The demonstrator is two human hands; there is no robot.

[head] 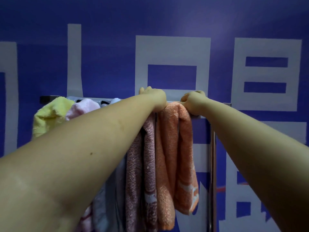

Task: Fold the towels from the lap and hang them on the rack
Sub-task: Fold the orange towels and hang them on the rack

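Note:
An orange towel (175, 148) hangs folded over the metal rack's top bar (215, 104), its two halves drooping toward me. Both my arms reach straight out to it. My left hand (153, 96) rests on top of the towel's left part at the bar, fingers curled over the far side. My right hand (192, 102) pinches the towel's right upper edge at the bar. A mauve-pink towel (148, 156) hangs just left of the orange one, partly behind my left forearm.
A yellow towel (48, 114) and a pale pink towel (82, 108) are draped over the rack's left end. A whitish towel (102, 206) hangs lower left. The rack's chrome upright (212, 164) stands at the right. A blue wall with large white characters (172, 51) is close behind.

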